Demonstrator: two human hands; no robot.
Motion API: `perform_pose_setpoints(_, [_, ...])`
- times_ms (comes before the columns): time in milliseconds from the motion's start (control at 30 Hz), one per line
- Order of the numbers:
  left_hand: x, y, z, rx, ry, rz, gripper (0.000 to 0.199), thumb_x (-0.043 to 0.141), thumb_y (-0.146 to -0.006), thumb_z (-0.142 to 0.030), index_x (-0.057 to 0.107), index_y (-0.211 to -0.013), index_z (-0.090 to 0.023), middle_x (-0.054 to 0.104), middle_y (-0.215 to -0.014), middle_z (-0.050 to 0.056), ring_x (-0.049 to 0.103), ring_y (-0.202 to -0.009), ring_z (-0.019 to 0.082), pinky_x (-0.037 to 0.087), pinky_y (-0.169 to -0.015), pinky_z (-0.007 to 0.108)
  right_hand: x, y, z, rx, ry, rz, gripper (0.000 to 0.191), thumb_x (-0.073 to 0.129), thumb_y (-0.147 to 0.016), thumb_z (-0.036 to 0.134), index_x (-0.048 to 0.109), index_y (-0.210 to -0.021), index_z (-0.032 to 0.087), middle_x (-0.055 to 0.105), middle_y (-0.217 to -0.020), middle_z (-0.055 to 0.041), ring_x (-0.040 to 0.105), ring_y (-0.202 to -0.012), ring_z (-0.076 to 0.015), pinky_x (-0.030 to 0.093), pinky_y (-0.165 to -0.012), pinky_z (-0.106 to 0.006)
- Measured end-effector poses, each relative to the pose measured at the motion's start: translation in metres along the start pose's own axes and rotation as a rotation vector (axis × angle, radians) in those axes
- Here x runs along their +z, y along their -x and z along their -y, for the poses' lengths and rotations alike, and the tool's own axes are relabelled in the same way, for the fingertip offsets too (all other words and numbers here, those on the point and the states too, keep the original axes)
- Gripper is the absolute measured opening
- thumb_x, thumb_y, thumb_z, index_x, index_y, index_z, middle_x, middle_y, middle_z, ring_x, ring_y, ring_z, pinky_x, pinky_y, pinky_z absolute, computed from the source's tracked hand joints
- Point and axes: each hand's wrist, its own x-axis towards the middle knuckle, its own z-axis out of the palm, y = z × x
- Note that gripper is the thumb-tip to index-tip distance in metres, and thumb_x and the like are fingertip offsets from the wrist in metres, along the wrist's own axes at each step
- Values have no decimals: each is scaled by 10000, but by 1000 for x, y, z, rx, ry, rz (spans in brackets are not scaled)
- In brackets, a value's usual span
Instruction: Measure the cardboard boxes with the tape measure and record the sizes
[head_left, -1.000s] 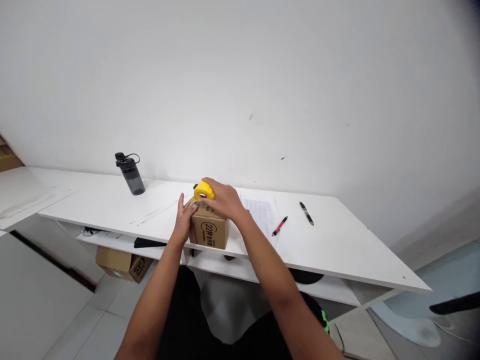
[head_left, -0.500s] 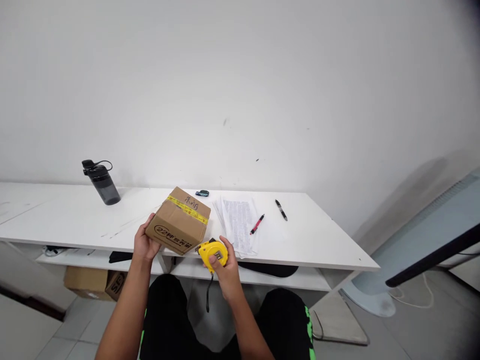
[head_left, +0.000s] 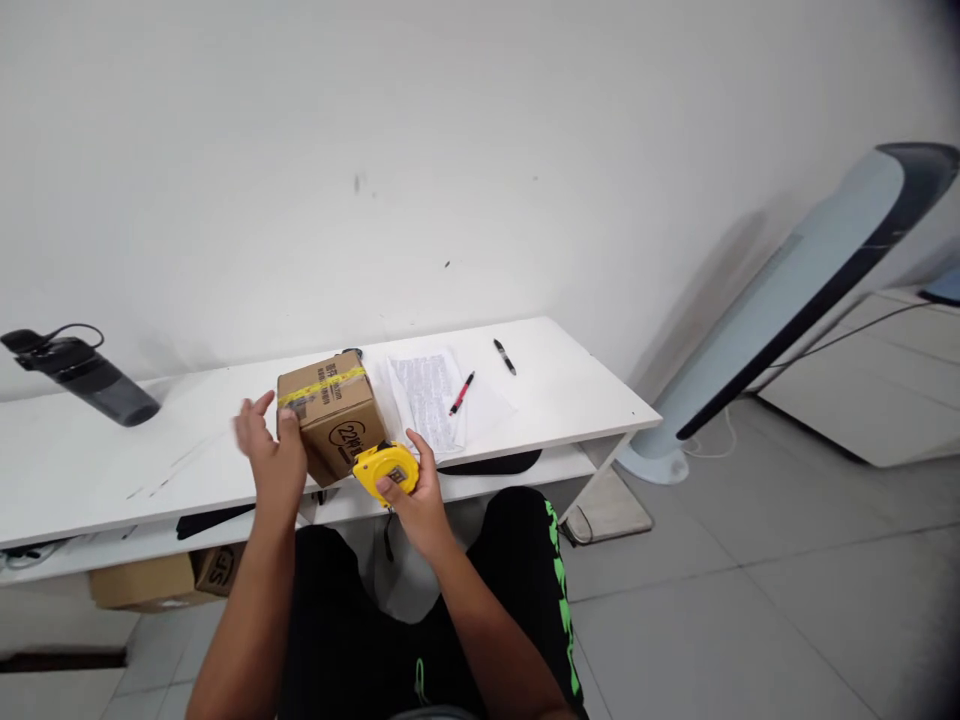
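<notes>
Gripping a yellow tape measure [head_left: 388,470], the right hand [head_left: 421,505] sits at the cardboard box's [head_left: 330,415] four o'clock. The box is at the desk's [head_left: 202,450] front edge, the open left hand [head_left: 276,455] at its eight o'clock, papers [head_left: 429,395] at three.

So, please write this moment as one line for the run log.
left hand: open, beside cardboard box | right hand: holds yellow tape measure | red pen: on papers | bottle: on desk

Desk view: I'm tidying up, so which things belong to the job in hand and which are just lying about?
Apparently in the job:
- yellow tape measure
- taped cardboard box

Apparently lying about:
- bottle
- black pen
- red pen
- papers (perhaps for notes)
</notes>
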Motion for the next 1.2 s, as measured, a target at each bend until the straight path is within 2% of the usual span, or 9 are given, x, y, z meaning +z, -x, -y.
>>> perform_pose_setpoints(133, [13,60,-24,252,-112,-40,644,631,-841,-511,444,-1416,-288,239,-1607,70,103,-1511,321,164,-1217,498,3,10,3,-98,-6,-133,860,705,-684,686,396,-1368,266,604,-1129,-85,653,-894,-213,567,-789,-356])
perform_pose_setpoints(200, [26,90,-24,147,51,167,744,604,-829,-594,371,-1470,-298,361,-1550,91,287,-1457,319,310,-1162,469,7,17,3,-160,27,-280,799,447,-793,799,391,-1378,258,588,-1173,-118,657,-927,-233,563,-798,-387])
perform_pose_setpoints(300, [56,114,-14,-154,191,477,715,544,-792,-716,556,-1323,-238,638,-1265,127,569,-1209,346,510,-941,439,3,17,11,-242,185,-385,799,123,-873,784,487,-1335,243,604,-1216,-138,636,-1053,-248,527,-897,-404])
perform_pose_setpoints(467, [111,86,6,-155,177,540,580,594,-753,-690,708,-975,-166,729,-911,95,669,-859,292,534,-783,402,-51,-45,58,-261,664,-364,824,21,-955,637,704,-945,176,706,-872,-119,676,-880,-243,517,-795,-357])
perform_pose_setpoints(567, [141,55,19,-36,82,637,480,671,-733,-596,712,-930,-160,725,-883,94,655,-797,261,521,-751,382,-88,-106,86,-277,1322,-309,496,261,-1012,440,677,-1112,189,711,-993,-113,657,-953,-233,481,-824,-340])
perform_pose_setpoints(700, [166,21,41,1,-12,709,421,719,-712,-539,722,-905,-164,729,-872,95,660,-827,273,507,-791,389,-111,-158,98,-96,1795,98,345,516,-895,167,616,-1225,150,681,-1103,-175,675,-928,-208,449,-787,-303])
perform_pose_setpoints(800, [172,9,57,-139,85,716,461,714,-711,-573,718,-925,-165,745,-902,100,675,-851,282,516,-800,393,-118,-170,97,-138,1785,130,199,557,-886,196,660,-1049,143,698,-1015,-143,669,-907,-171,427,-798,-302])
perform_pose_setpoints(1000, [175,8,75,-358,405,558,555,734,-663,-640,705,-928,-153,755,-933,118,697,-883,284,532,-822,399,-119,-189,90,-255,1676,-74,307,360,-980,251,561,-1184,141,708,-986,-153,665,-893,-215,440,-749,-307])
perform_pose_setpoints(1200, [177,6,78,-388,443,423,632,697,-667,-674,686,-968,-118,738,-907,102,682,-856,247,518,-813,355,-100,-206,39,-258,983,-160,449,275,-974,514,598,-872,218,668,-758,4,626,-770,-147,448,-714,-236])
